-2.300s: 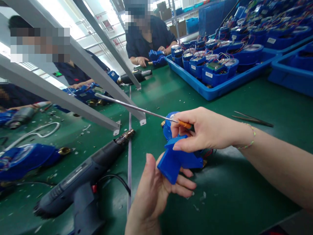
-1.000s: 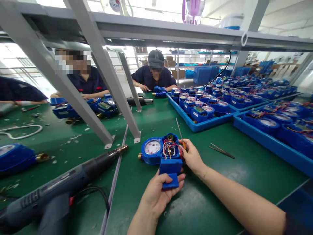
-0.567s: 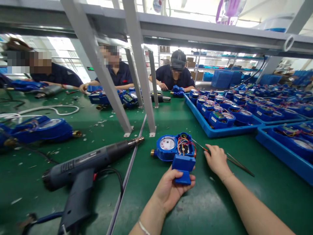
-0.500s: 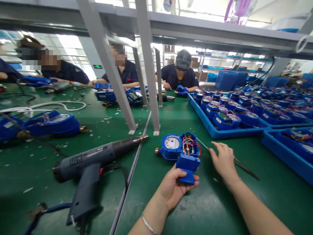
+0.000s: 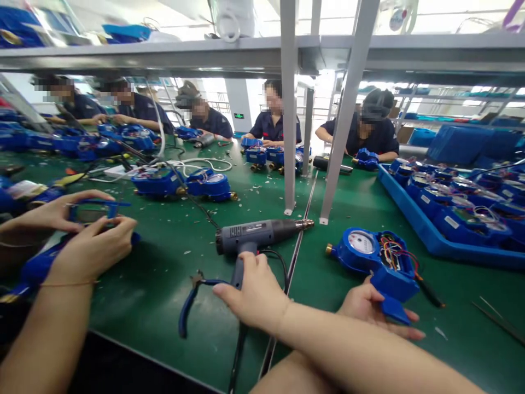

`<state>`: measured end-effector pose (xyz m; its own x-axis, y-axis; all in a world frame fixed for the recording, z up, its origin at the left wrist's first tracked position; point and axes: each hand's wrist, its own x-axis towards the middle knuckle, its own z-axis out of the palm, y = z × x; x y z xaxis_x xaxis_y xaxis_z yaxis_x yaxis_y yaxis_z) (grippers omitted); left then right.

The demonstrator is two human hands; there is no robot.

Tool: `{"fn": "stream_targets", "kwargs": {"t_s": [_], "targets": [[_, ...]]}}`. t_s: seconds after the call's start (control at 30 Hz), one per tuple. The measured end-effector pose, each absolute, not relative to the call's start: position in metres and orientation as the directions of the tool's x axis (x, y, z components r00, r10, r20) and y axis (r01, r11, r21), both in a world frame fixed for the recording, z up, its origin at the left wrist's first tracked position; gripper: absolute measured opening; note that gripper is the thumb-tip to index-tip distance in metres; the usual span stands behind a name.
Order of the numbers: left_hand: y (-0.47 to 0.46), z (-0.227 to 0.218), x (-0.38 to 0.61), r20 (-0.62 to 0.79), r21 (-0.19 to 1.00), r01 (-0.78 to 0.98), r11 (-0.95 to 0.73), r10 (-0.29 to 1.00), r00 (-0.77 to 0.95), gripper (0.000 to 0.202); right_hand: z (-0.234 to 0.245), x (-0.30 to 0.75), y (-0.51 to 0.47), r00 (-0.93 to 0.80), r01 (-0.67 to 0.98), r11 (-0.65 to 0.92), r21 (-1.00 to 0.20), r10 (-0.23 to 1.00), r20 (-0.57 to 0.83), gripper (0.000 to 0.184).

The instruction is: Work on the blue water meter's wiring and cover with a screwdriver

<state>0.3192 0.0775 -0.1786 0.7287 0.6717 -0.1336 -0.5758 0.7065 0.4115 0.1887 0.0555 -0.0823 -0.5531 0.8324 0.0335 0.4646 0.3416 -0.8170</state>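
A blue water meter (image 5: 371,253) with an open case and coloured wires lies on the green table at the right. My left hand (image 5: 371,308) grips its lower blue housing from underneath. My right arm crosses over the left one, and my right hand (image 5: 255,295) is closed around the handle of the dark grey heat gun (image 5: 258,234), whose nozzle points right. The screwdriver (image 5: 427,291) lies on the mat just right of the meter, out of either hand.
Blue-handled pliers (image 5: 189,302) lie left of my right hand. A co-worker's hands (image 5: 88,246) hold a blue part at the left. Grey frame posts (image 5: 289,137) stand behind the heat gun. A blue tray (image 5: 412,216) of meters sits at the right, tweezers (image 5: 496,321) near it. Several people work opposite.
The view swung left. My right hand let go of the screwdriver beside the meter and crossed over to the heat gun's handle. My left hand kept hold of the meter.
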Motion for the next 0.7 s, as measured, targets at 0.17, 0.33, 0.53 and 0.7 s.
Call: {"fn": "stream_targets", "kwargs": {"t_s": [0.17, 0.33, 0.53, 0.7], "targets": [[0.075, -0.176, 0.316, -0.096, 0.428, -0.619, 0.659, 0.713, 0.694, 0.082, -0.103, 0.147, 0.088, -0.396, 0.631, 0.138, -0.763, 0.904, -0.164, 0.108], [0.069, -0.177, 0.317, -0.080, 0.469, -0.624, 0.625, 0.733, 0.675, 0.082, -0.107, 0.152, 0.092, -0.335, 0.660, 0.000, -0.751, 0.895, -0.294, 0.111], [0.064, -0.185, 0.321, -0.050, 0.491, -0.649, 0.581, 0.763, 0.645, 0.082, -0.120, 0.180, 0.091, -0.259, 0.631, -0.147, -0.762, 0.886, -0.385, 0.092], [0.064, -0.189, 0.319, -0.021, 0.509, -0.650, 0.564, 0.763, 0.646, 0.090, -0.117, 0.190, 0.088, -0.230, 0.496, -0.144, -0.856, 0.929, -0.290, 0.082]]}}
